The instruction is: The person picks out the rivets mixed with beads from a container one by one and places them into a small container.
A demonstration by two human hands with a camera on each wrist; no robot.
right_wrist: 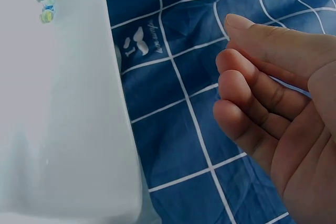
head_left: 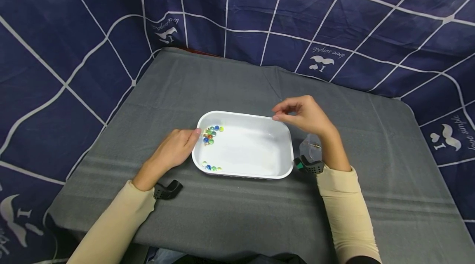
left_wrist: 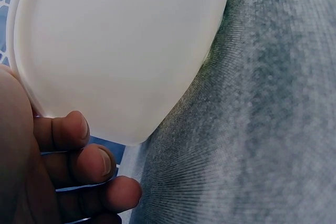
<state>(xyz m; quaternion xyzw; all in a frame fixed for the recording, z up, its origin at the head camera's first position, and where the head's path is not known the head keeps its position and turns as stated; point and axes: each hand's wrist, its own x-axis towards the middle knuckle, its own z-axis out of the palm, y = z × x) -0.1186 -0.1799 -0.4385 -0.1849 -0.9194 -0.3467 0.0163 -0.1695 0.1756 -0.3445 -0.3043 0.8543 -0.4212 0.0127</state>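
A white rectangular tray (head_left: pixel 246 144) rests on the grey cloth. My left hand (head_left: pixel 174 150) grips its left end, thumb over the rim; in the left wrist view the bent fingers (left_wrist: pixel 105 162) are beside the tray's outer wall. Several coloured glass marbles (head_left: pixel 210 136) cluster at the tray's left end with tiny gold-coloured pieces, and a few more marbles (head_left: pixel 211 168) line the front left corner. Near the back right rim hovers my right hand (head_left: pixel 302 113), fingers loosely curled and thumb close to the index finger. Nothing shows between its fingers in the right wrist view.
A small clear plastic container (head_left: pixel 309 148) stands right of the tray, partly hidden behind my right wrist, with a gold-coloured piece visible at it. Grey cloth (head_left: pixel 230 214) covers the table. Dark blue white-lined fabric (head_left: pixel 252 8) hangs around the back and sides.
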